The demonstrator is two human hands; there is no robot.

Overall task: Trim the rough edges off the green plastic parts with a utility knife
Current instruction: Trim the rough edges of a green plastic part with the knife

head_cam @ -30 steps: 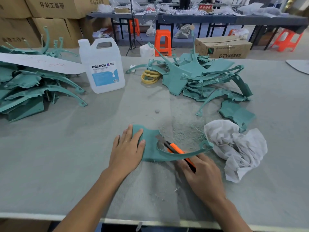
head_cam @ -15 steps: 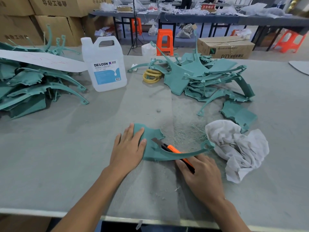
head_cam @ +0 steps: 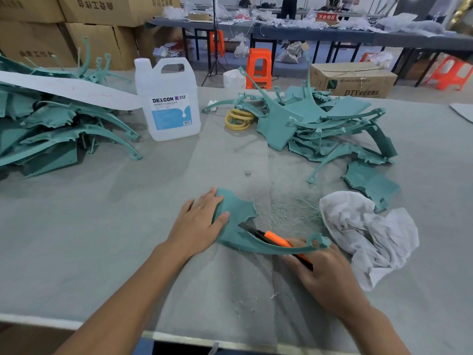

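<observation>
Green part (head_cam: 239, 208) is lying flat on the desk (head_cam: 102, 226), front and centre, with its long curved arm running off right. Left hand (head_cam: 199, 221) pins the wide end, fingers straight. Right hand (head_cam: 325, 272) has its fingers wrapped round the utility knife (head_cam: 275, 237), blade aimed left along the inner edge.

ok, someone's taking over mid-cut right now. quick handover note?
Left hand lies flat on the wide end of the green part, pressing it to the table.
Right hand grips the knife, blade at the part's inner curve.
Done: shavings beyond the part suggest some trimming.
Left: finish this part. Whether the left pile and right pile are trimmed, I can't tell.
</observation>
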